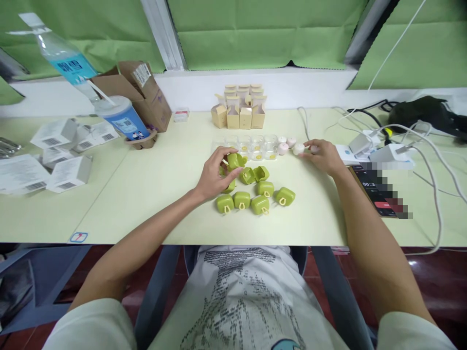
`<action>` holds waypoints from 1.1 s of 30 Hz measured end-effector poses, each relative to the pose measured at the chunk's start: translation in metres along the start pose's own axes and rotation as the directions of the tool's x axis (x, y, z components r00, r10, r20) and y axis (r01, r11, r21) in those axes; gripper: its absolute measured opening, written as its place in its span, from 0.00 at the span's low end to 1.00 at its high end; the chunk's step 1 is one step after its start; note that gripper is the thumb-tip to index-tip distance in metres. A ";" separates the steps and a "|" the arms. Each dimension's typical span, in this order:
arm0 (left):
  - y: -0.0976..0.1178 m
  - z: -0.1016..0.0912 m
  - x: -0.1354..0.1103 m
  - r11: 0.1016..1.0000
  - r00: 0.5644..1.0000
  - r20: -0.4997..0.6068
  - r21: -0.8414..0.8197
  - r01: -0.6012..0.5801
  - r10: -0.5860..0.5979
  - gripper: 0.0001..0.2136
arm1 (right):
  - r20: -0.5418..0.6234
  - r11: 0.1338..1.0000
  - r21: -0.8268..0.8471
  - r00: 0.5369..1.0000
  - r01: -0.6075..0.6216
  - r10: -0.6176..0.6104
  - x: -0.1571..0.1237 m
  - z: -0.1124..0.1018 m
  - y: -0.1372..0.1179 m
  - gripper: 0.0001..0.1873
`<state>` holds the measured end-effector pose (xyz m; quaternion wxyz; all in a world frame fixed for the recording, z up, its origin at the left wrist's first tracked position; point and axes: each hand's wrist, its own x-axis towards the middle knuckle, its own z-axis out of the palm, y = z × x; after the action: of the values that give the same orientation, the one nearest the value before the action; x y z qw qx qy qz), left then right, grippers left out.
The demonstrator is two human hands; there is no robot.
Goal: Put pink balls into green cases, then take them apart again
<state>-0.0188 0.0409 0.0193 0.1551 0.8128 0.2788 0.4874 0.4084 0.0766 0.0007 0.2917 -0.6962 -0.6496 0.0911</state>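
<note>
Little writing could be read. On the phone point(370, 187), laid flat at the right forearm, the digits "00:3" were shown above a red button, the rest being blurred. Barcode labels were carried by the white boxes point(58, 160) at the far left, and a white label by the carton point(144, 87); their print was too small to be made out, as was that on the blue label of the bottle point(62, 56) and on the blue cup point(124, 119). A small sticker point(78, 237) with a red mark was fixed at the near edge of the worktop point(153, 194).

The left hand point(215, 172) was stretched forward from a bent elbow, palm turned inward, its fingers curled and pinched with the thumb on an open case point(235, 160), green, held just above the worktop at the far left of the green cases point(260, 194), which were clustered at the middle. The right hand point(323, 155) was laid palm down, the forearm running straight out, its fingertips brought against the rightmost of the pale caps point(288, 146); whether anything was gripped there could not be told. The caps were lined up at the right end of a row of clear pieces point(255, 146), with small tan packs point(241, 114) standing behind them. Chargers point(383, 153) and white cables point(434, 194) were spread to the right
</note>
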 end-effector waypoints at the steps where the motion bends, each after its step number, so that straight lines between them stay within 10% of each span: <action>1: 0.000 0.000 0.000 1.000 1.000 0.004 0.000 -0.001 0.001 0.20 | -0.003 1.000 -0.012 1.000 0.005 -0.005 -0.001 0.002 -0.003 0.23; 33: -0.002 0.004 -0.003 0.996 0.997 0.034 0.036 -0.076 0.075 0.19 | -0.039 0.995 -0.063 0.996 0.074 -0.076 0.002 0.014 -0.004 0.28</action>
<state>-0.0167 0.0408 0.0139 0.1257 0.8333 0.2543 0.4745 0.3986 0.0819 -0.0081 0.2870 -0.6817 -0.6715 0.0455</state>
